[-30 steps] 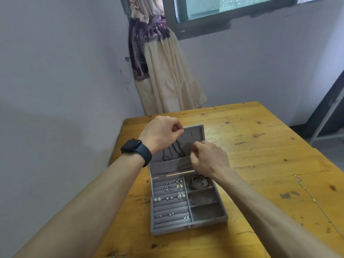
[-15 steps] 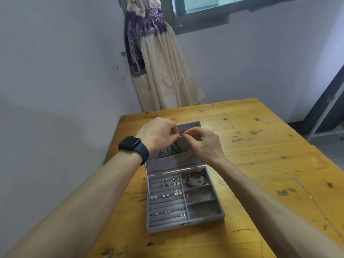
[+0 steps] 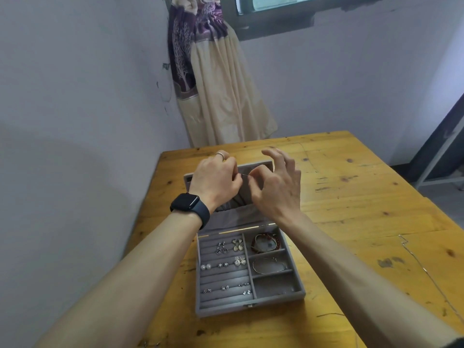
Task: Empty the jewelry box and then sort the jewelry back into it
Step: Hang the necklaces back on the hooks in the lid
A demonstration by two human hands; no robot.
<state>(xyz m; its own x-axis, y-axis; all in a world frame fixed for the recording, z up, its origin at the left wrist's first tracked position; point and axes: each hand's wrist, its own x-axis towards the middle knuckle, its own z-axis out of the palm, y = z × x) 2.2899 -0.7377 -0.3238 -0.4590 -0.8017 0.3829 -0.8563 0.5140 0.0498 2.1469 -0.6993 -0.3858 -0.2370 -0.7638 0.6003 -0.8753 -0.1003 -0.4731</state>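
Fingertips [image 3: 235, 168] of left hand [image 3: 216, 179] and right hand [image 3: 276, 189] pinch a thin strand [image 3: 244, 174] between them (other right fingers splayed), jewelry box [image 3: 251, 307] beneath.

The left forearm [image 3: 140, 252] and right forearm [image 3: 351, 262] are stretched forward and angled inward, so that the hands nearly meet. The left hand [image 3: 216, 180] is seen from the back, fingers curled, with a thin strand [image 3: 244, 174] pinched at its fingertips. The strand's other end is pinched between thumb and forefinger of the right hand [image 3: 277, 190], whose other fingers [image 3: 272, 153] are raised and spread.
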